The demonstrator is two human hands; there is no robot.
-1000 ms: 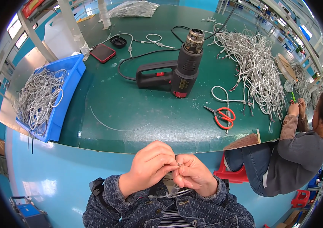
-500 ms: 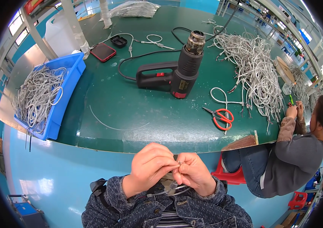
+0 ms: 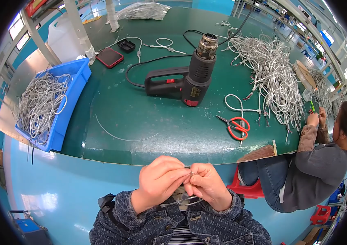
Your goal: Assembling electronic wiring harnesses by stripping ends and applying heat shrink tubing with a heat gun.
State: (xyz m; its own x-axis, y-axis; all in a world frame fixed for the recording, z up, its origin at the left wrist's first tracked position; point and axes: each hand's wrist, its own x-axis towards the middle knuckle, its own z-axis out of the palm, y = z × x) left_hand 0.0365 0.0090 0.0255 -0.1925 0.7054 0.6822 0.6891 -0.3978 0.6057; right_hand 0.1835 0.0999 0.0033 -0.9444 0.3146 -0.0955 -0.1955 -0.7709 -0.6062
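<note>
Both my hands meet in front of my chest, just off the front edge of the green table (image 3: 165, 148). My left hand (image 3: 160, 181) pinches with thumb and forefinger at the end of a thin grey cable (image 3: 185, 198). Pressed against it, my right hand (image 3: 209, 184) is closed on the same cable. A loop of the cable hangs below my fingers. Its fine end lies mostly hidden between the fingertips. Closest on the table are orange-handled cutters (image 3: 239, 127), beside a looped cable (image 3: 234, 98).
A black heat gun (image 3: 196, 79) stands mid-table. At left is a blue bin (image 3: 70, 104) of cables; at right, a large cable pile (image 3: 271, 77). A phone (image 3: 109, 57) and black tray (image 3: 126, 45) lie farther back. A co-worker (image 3: 318, 163) sits at right, hands raised.
My hands stay pressed together, with small shifts of the fingers. The cable loop below them has moved slightly. The things on the table lie as before.
</note>
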